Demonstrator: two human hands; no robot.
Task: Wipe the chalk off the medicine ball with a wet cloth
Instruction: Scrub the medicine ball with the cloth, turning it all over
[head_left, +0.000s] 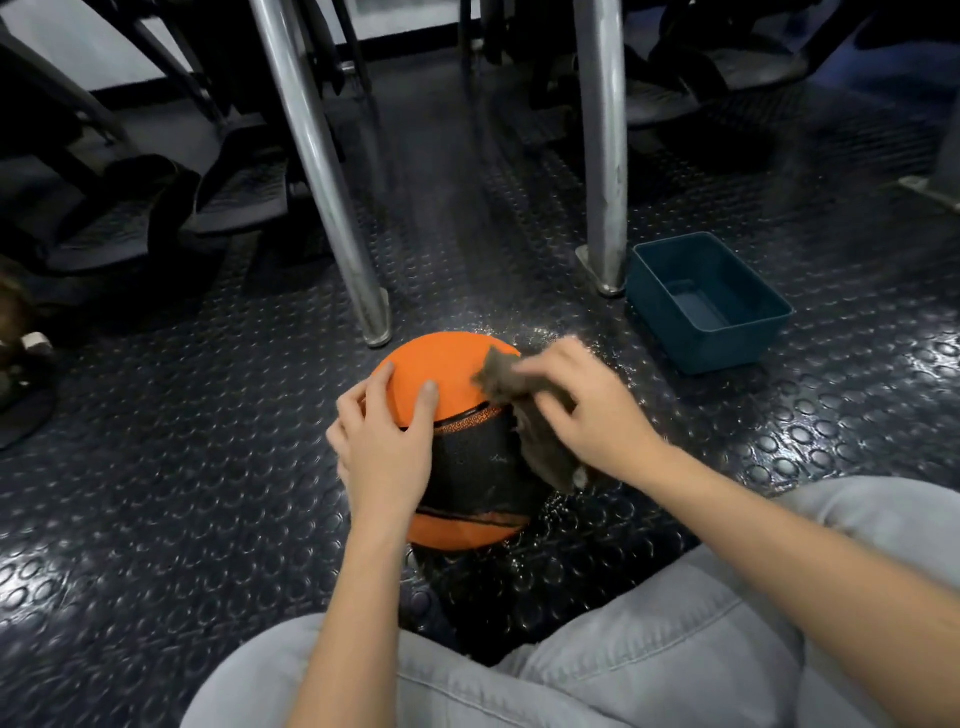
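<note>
A gym: studded rubber floor, exercise-machine pedals, steel legs.

Round orange rubber medicine ball with black band sits on the floor; crumpled grey-brown cloth draped over its right side.

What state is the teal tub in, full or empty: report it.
Empty of objects: the teal tub stands upright and its bare floor shows. A shallow film of water cannot be ruled out.
</note>
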